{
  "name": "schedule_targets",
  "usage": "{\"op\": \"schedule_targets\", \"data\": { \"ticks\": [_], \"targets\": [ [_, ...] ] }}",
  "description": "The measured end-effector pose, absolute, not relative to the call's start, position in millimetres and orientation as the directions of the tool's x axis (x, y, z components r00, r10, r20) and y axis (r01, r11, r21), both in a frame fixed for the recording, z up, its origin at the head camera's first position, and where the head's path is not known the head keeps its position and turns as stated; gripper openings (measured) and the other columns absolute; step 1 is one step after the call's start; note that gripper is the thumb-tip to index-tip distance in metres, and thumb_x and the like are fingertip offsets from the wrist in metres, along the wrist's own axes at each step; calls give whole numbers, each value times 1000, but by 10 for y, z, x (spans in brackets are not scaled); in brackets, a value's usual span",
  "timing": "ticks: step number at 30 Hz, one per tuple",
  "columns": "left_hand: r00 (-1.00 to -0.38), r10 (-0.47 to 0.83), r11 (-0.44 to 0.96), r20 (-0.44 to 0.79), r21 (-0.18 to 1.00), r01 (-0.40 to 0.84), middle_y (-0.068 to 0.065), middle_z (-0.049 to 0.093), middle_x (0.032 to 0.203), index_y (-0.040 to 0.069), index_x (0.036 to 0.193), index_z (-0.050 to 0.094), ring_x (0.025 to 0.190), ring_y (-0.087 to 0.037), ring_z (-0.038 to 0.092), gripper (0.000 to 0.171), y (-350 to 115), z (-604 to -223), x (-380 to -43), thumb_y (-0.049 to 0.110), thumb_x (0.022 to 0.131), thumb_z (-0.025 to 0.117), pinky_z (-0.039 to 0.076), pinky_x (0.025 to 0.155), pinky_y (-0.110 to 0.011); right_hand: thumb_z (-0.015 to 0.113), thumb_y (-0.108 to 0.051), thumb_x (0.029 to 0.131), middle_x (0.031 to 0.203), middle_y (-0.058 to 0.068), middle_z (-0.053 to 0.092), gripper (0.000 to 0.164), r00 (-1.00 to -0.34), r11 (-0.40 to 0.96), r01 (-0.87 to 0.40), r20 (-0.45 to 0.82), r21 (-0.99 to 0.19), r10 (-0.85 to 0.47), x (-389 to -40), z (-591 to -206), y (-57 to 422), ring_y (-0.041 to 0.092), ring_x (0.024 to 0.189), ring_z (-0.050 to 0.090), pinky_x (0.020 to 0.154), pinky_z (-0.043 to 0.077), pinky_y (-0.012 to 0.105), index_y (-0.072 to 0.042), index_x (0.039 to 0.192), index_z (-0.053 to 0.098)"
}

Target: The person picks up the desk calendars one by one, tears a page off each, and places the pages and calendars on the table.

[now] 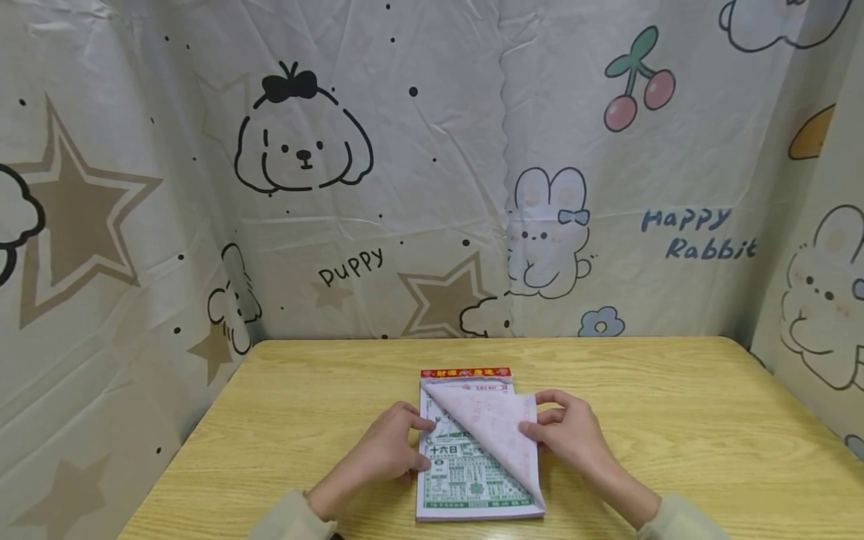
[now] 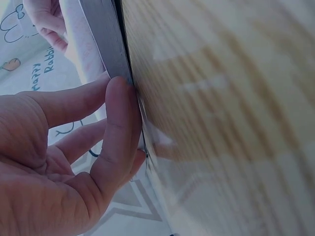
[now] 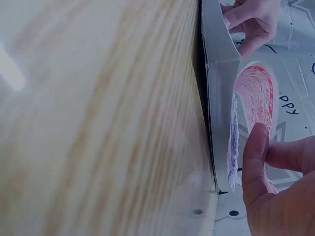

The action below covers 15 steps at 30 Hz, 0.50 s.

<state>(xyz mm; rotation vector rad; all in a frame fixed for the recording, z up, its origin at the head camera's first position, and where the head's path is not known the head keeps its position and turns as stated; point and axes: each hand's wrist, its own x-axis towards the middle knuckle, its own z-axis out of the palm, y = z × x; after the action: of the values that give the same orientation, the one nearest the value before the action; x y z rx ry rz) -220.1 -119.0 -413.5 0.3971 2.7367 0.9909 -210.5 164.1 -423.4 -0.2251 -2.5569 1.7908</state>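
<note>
A tear-off calendar (image 1: pixel 472 484) lies on the table, with green print on its top sheet and a red header strip (image 1: pixel 466 373) at the far end. My left hand (image 1: pixel 388 446) holds the pad's left edge, fingertips and thumb at its side. With thumb and fingers, my right hand (image 1: pixel 574 435) pinches a thin page (image 1: pixel 502 420) along its edge. That page is folded diagonally over to the right, its pale back showing. In the right wrist view, the lifted page (image 3: pixel 258 93) curves up, red print on its face, above the pad's thick side (image 3: pixel 221 98).
The pad rests on a wood-grain table (image 1: pixel 304 390). Behind and at both sides hangs a pale curtain (image 1: pixel 439 150) with cartoon animals, stars and lettering, close to the table's edges.
</note>
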Motion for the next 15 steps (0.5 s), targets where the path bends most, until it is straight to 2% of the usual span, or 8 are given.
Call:
{"op": "schedule_targets", "data": {
  "ticks": [2,5,9,15],
  "targets": [
    [-944,314,740,-103,649,175,-20,56,135,-1,124,76,119,-34,55,49,-1188,-4131,-2199,1,78,92,58,94,-45,84,2,86,83,11,68,45,-989,329,115,-78,-937,125,-2101,-4235,1647,20,69,65,59,63,36,7,125,63],
    [-945,307,730,-109,664,161,-20,56,136,-2,124,76,121,-36,54,49,-1180,-4124,-2193,-1,78,91,62,77,-37,84,3,85,82,10,67,45,-988,322,124,-86,-939,128,-2096,-4235,1658,19,69,64,59,63,36,7,125,63],
    [-948,300,709,-112,691,143,-22,56,136,-4,124,75,121,-40,54,49,-1172,-4126,-2185,-5,77,90,59,54,-29,84,3,85,80,10,69,46,-988,316,124,-89,-941,124,-2095,-4244,1674,20,68,65,58,63,36,7,125,62],
    [-950,280,708,-135,698,109,-21,57,134,-5,125,74,117,-38,56,50,-1157,-4122,-2192,-6,78,90,59,52,-29,84,4,85,79,9,68,48,-989,320,123,-89,-940,118,-2100,-4260,1685,20,67,65,57,62,35,8,127,60]
  ]
}}
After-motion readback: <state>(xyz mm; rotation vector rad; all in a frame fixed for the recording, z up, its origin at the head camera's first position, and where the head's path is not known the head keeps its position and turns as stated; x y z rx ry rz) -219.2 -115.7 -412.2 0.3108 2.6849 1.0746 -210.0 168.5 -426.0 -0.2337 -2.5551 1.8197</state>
